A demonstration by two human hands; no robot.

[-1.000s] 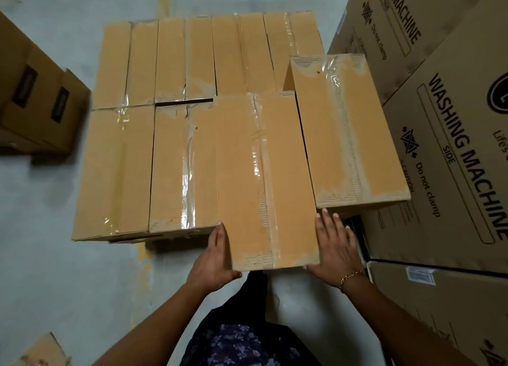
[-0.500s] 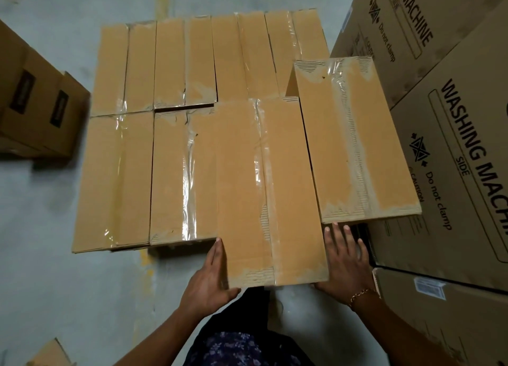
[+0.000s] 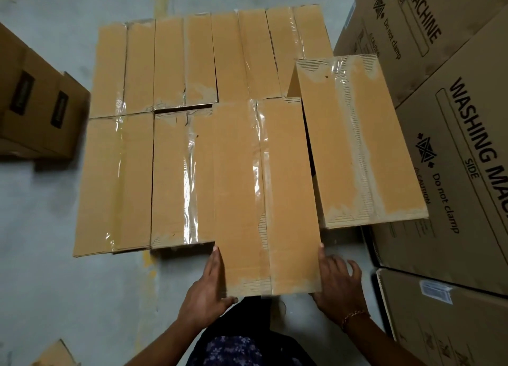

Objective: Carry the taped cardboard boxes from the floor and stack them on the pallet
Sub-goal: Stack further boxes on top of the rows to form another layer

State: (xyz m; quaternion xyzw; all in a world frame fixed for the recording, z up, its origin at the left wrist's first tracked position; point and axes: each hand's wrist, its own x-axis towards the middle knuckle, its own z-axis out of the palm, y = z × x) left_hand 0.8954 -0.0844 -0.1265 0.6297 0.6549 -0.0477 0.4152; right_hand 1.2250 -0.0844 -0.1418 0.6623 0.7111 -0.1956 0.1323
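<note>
Brown corrugated box (image 3: 242,195), long, flat, glossy tape seam (image 3: 258,173), left hand (image 3: 206,291) clasping corner, right hand (image 3: 338,286) pressed flat.

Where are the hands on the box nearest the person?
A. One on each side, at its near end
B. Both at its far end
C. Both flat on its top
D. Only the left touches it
A: the left hand lies along the left side of the box and the right hand along its right side, both at the near end.
</note>
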